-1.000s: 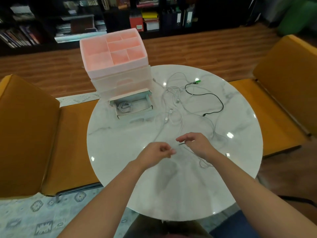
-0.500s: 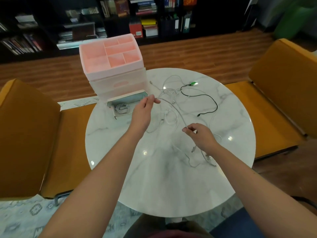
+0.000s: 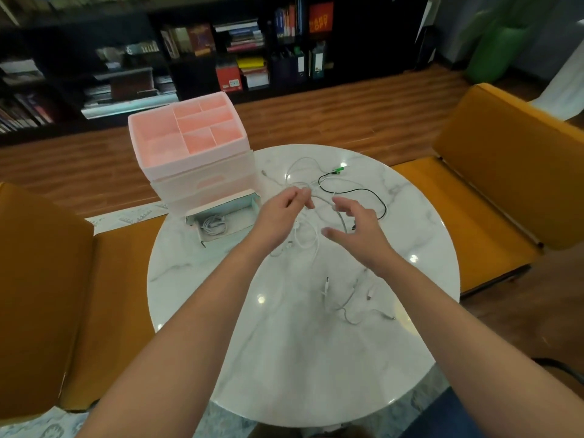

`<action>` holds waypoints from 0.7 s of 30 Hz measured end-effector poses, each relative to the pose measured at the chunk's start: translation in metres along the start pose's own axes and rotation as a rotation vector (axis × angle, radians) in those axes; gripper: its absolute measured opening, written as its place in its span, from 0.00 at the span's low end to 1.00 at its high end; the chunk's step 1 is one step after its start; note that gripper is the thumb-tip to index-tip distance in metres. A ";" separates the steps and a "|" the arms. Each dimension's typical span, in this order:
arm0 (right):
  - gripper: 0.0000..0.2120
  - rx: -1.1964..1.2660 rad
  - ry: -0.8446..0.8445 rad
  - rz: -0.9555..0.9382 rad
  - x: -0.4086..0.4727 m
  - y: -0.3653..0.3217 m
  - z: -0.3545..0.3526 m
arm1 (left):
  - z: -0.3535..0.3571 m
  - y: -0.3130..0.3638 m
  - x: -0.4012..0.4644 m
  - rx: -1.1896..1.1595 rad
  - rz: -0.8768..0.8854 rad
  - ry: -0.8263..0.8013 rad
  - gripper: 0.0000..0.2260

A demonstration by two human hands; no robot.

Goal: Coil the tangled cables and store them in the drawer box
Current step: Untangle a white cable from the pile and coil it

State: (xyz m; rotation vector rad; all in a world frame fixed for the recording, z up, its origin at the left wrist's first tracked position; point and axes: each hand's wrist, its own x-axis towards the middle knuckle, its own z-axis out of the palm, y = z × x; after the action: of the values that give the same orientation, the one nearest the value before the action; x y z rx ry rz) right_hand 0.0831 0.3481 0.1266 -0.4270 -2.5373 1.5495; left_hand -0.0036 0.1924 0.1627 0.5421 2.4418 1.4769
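Note:
Tangled white cables [image 3: 306,241] lie across the middle of the round marble table [image 3: 284,358], with loose plug ends [image 3: 347,299] nearer to me. A black cable [image 3: 363,190] with a green plug [image 3: 339,170] curves at the far side. My left hand [image 3: 281,213] pinches a white cable strand above the tangle. My right hand [image 3: 358,230] hovers close beside it, fingers spread, and the strand runs past its thumb. The pink drawer box [image 3: 189,153] stands at the far left; its bottom drawer [image 3: 251,202] is pulled out and holds a coiled white cable [image 3: 213,227].
Mustard-yellow seats flank the table on the left [image 3: 47,295] and right [image 3: 505,191]. Dark bookshelves [image 3: 237,58] line the far wall beyond a wooden floor. A patterned rug [image 3: 38,428] lies under the table's near left edge.
My left hand has moved right, away from the drawer and toward the right hand, still pinching the strand. My right hand has lifted off the table, moved forward and spread its fingers.

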 end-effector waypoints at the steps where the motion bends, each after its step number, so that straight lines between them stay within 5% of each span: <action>1: 0.23 0.120 0.005 -0.016 0.002 -0.015 0.000 | 0.003 0.004 0.002 0.033 0.005 -0.035 0.17; 6: 0.05 0.252 0.099 -0.034 0.014 -0.048 -0.007 | 0.001 0.012 0.014 -0.211 -0.085 -0.069 0.21; 16: 0.10 0.427 0.404 0.040 0.040 -0.050 -0.040 | -0.005 -0.029 0.002 0.009 -0.114 -0.147 0.20; 21: 0.09 0.174 0.357 0.075 0.044 -0.024 -0.023 | -0.004 -0.027 0.003 -0.114 -0.103 -0.019 0.14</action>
State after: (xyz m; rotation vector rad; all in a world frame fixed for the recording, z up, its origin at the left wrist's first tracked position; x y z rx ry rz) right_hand 0.0430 0.3708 0.1574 -0.7103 -2.1235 1.5414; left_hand -0.0132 0.1790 0.1407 0.3995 2.3165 1.5495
